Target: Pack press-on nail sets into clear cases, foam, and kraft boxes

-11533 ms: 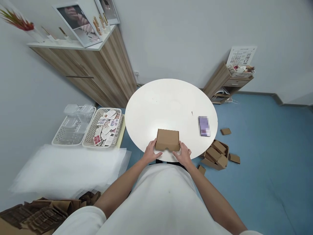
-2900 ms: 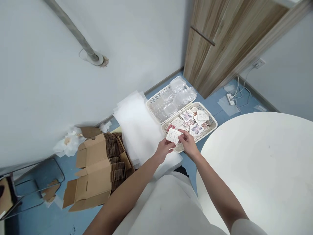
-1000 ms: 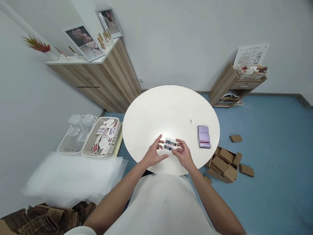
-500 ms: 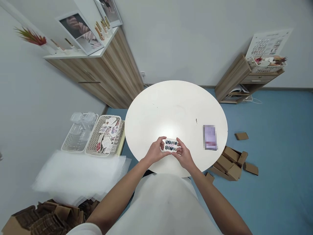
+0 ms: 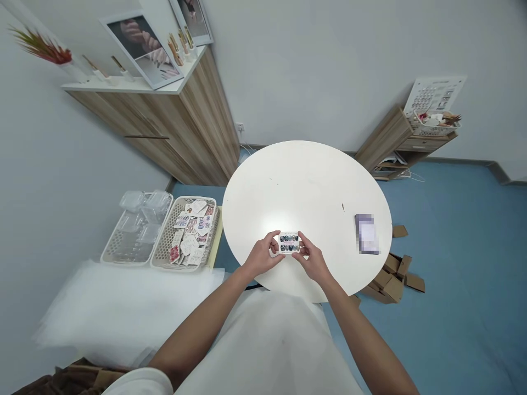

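Between my two hands is a small white card of press-on nails [image 5: 289,242], with two rows of dark, silvery and pinkish nails facing up at me. My left hand [image 5: 263,254] pinches its left edge with thumb and fingers. On the opposite edge, my right hand [image 5: 310,258] grips it the same way. The card is over the near part of the white oval table [image 5: 304,181]; whether it touches the tabletop I cannot tell. To the right on the table lies a purple, blurred-out flat item [image 5: 366,235].
Left of the table stand a white basket of nail cards [image 5: 158,252] and a basket of clear plastic boxes [image 5: 107,253]. White sheets [image 5: 123,307] lie nearer me. Cardboard boxes [image 5: 389,282] sit on the floor at right. Wooden cabinets [image 5: 206,120] stand along the wall.
My view has shifted a little, so the table appears farther right and the baskets show more fully. Both hands keep their hold on the nail card.
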A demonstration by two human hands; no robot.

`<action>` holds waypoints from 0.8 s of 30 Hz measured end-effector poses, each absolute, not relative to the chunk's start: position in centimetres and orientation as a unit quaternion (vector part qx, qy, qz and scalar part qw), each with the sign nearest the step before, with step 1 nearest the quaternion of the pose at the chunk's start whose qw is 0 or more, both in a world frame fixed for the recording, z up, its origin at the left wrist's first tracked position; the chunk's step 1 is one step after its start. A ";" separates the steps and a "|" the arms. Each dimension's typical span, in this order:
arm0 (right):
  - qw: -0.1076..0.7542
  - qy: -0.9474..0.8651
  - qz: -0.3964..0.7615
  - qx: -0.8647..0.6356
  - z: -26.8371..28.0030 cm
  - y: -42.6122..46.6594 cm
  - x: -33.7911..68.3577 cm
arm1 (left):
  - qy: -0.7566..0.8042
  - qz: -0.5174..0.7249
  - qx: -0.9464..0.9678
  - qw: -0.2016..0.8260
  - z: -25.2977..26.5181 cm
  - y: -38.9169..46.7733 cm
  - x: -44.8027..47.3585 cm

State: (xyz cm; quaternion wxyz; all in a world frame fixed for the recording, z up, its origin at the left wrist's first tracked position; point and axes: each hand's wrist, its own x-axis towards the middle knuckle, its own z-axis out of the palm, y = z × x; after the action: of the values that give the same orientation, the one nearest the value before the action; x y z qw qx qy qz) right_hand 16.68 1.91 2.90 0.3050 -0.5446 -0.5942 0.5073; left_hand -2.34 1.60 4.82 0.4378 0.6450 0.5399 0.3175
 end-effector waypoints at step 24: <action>0.222 -0.569 0.512 -0.604 -5.3 1.6 6.2 | 0.675 0.260 0.542 0.428 -4.6 -0.1 -10.4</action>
State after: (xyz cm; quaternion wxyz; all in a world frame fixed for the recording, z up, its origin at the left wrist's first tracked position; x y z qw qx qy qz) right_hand 6.20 1.57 -5.30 0.2220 -0.6039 -0.5693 0.5118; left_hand -10.36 -0.08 -4.60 0.4282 0.5423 0.6745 0.2600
